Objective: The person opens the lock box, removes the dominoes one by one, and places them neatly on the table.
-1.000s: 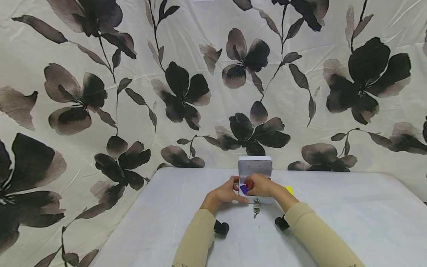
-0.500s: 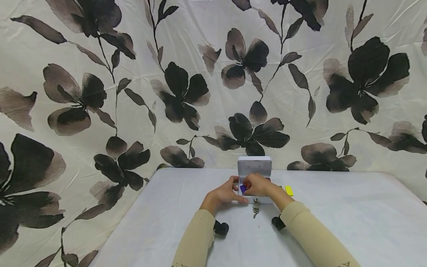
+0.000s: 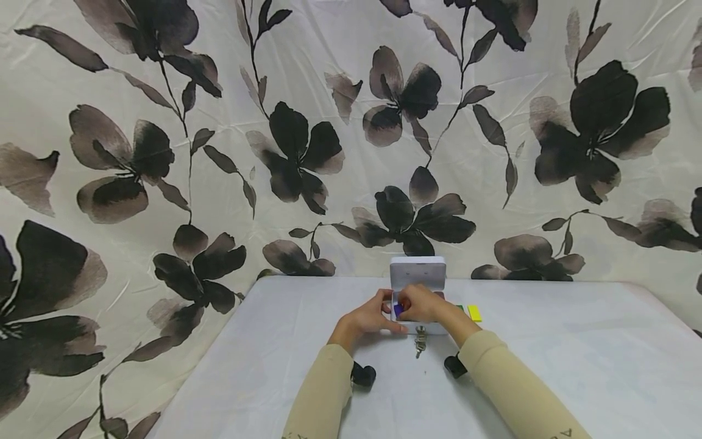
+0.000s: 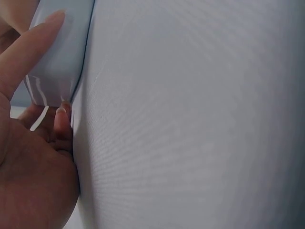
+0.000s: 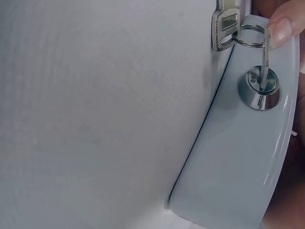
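Note:
A pale metal cash box (image 3: 433, 329) stands on the table with its lid (image 3: 418, 274) raised. My left hand (image 3: 368, 318) grips its left end, thumb along the front face beside the lock (image 5: 259, 88). A key sits in that lock, and a second key (image 5: 226, 26) hangs from the ring (image 5: 250, 44). My right hand (image 3: 423, 305) reaches into the box from above with curled fingers. At its fingertips shows a small purple block (image 3: 398, 310), which the fingers seem to pinch. Most of the box's inside is hidden behind this hand.
To the right of the box lies a yellow block (image 3: 474, 313), with a sliver of a green piece (image 3: 461, 307) beside it. Behind the white table (image 3: 576, 353) hangs a floral cloth (image 3: 307, 73). Black wrist cameras hang under both forearms.
My right hand has shifted slightly left and lower into the box, and the purple block has tilted more upright. A red thing seen at the fingers is now hidden. The left hand keeps its place.

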`<state>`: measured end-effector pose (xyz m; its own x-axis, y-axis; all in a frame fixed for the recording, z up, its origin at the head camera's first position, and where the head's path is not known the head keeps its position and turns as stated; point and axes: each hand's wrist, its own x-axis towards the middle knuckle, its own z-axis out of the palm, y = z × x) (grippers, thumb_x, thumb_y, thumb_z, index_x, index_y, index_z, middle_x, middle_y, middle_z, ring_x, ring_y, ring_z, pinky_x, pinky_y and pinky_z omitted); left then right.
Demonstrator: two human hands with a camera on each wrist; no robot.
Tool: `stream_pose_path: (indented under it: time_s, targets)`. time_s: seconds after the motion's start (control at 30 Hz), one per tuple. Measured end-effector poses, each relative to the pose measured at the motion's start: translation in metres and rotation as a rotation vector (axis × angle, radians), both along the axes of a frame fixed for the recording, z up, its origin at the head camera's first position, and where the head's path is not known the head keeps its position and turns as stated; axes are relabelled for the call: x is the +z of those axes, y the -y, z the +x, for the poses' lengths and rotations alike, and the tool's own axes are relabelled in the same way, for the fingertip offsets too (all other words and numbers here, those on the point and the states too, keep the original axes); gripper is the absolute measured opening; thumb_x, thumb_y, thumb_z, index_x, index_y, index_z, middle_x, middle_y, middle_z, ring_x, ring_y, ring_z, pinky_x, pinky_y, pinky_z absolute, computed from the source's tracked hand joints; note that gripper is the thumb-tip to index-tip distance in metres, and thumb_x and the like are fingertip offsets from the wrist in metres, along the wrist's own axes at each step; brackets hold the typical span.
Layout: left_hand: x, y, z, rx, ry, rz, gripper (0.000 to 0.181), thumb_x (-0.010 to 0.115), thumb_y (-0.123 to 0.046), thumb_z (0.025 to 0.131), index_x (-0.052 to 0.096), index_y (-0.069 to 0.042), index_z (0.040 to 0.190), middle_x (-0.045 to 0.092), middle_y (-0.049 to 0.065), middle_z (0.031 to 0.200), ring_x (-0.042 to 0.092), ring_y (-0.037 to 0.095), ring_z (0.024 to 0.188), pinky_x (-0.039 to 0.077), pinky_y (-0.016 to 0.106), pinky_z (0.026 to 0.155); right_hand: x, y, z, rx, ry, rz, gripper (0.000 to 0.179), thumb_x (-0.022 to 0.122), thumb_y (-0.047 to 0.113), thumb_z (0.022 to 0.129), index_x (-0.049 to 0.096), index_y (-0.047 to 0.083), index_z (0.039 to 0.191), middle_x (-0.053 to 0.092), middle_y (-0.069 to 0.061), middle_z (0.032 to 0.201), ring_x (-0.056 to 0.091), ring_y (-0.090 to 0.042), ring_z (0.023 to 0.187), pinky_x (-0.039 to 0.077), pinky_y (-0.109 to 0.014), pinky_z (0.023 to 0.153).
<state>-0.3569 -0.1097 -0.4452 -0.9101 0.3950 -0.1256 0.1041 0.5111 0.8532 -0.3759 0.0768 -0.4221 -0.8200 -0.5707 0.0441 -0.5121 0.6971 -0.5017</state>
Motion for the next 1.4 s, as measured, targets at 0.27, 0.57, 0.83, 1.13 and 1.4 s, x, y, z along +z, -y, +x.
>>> stream_pose_path:
  time_s: [0.27, 0.57, 0.83, 1.13, 1.4]
  targets:
    - [0.000, 0.002, 0.001, -0.001, 0.008, -0.001, 0.087, 0.090, -0.019, 0.079, 0.037, -0.012, 0.147, 0.050, 0.009, 0.114, 0.047, 0.024, 0.106, 0.036, 0.039, 0.092, 0.003, -0.003, 0.005, -0.005, 0.001, -0.041, 0.027, 0.084, 0.012, 0.085, 0.072, 0.000, 0.106, 0.066, -0.002, 0.083, 0.058, -0.016, 0.076, 0.051, -0.033, 0.073]
    - [-0.002, 0.002, -0.001, -0.006, -0.002, -0.007, 0.087, 0.091, -0.020, 0.079, 0.037, -0.011, 0.147, 0.050, 0.008, 0.114, 0.047, 0.023, 0.106, 0.036, 0.038, 0.092, 0.014, -0.009, 0.017, -0.033, -0.005, -0.069, 0.032, 0.083, 0.012, 0.086, 0.071, -0.002, 0.111, 0.068, -0.004, 0.088, 0.058, -0.018, 0.081, 0.053, -0.035, 0.077]
    - [0.001, 0.000, 0.000, 0.010, 0.004, -0.015, 0.088, 0.091, -0.022, 0.079, 0.037, -0.011, 0.147, 0.050, 0.009, 0.114, 0.047, 0.025, 0.107, 0.036, 0.041, 0.093, 0.023, -0.017, 0.025, -0.059, -0.017, -0.094, 0.039, 0.083, 0.010, 0.085, 0.069, -0.005, 0.117, 0.072, -0.013, 0.105, 0.065, -0.025, 0.096, 0.056, -0.043, 0.089]
    - [-0.001, -0.002, -0.001, 0.013, 0.005, -0.006, 0.087, 0.091, -0.021, 0.079, 0.037, -0.011, 0.147, 0.050, 0.009, 0.113, 0.047, 0.024, 0.107, 0.036, 0.039, 0.093, 0.027, -0.027, 0.032, -0.047, -0.013, -0.167, 0.038, 0.084, 0.006, 0.082, 0.068, -0.008, 0.115, 0.072, -0.015, 0.104, 0.068, -0.028, 0.095, 0.057, -0.043, 0.086]
    - [-0.001, -0.002, -0.001, 0.018, 0.011, -0.011, 0.087, 0.091, -0.022, 0.079, 0.036, -0.013, 0.147, 0.052, 0.008, 0.115, 0.048, 0.025, 0.109, 0.037, 0.042, 0.097, 0.030, -0.040, 0.037, -0.061, 0.002, -0.189, 0.037, 0.083, 0.004, 0.082, 0.068, -0.008, 0.114, 0.071, -0.014, 0.101, 0.068, -0.026, 0.091, 0.057, -0.042, 0.084]
